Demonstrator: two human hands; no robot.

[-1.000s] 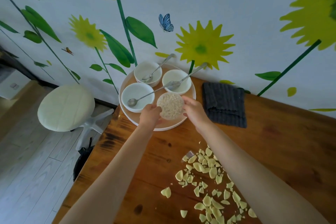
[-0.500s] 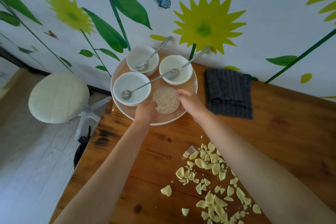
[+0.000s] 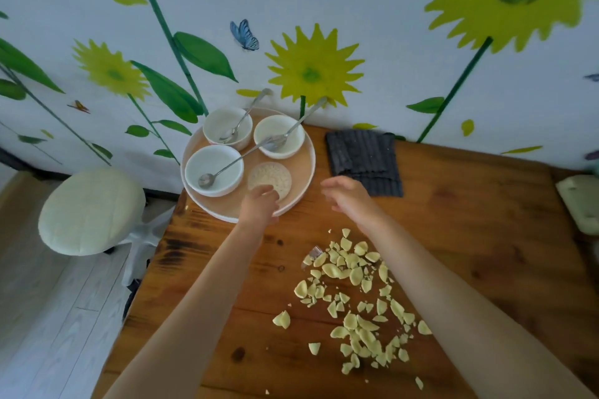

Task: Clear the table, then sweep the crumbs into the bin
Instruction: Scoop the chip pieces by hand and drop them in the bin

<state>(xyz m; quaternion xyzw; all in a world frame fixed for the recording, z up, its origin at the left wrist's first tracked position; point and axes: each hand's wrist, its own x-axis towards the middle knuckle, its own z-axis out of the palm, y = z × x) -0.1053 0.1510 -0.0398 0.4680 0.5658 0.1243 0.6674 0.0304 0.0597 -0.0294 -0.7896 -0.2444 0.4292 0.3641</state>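
Observation:
A round tray [image 3: 301,191] sits at the far left corner of the wooden table [image 3: 486,253]. It holds three white bowls [image 3: 214,168], each with a spoon, and a small dish of pale grains [image 3: 270,176]. My left hand [image 3: 259,204] hovers at the tray's near rim, fingers loosely curled, touching the dish's near edge. To the right of the tray my right hand [image 3: 348,197] is off the dish, fingers relaxed, holding nothing. Several pale yellow crumbs [image 3: 353,295] lie scattered on the table between my forearms.
A folded dark grey cloth [image 3: 364,162] lies against the wall right of the tray. A round cushioned stool [image 3: 90,210] stands on the floor left of the table. A pale green object [image 3: 580,201] sits at the right edge. The painted wall borders the table's far side.
Both hands set the grain dish down on the tray and let go. My right hand has drawn back to the right; my left stays at the dish's near edge.

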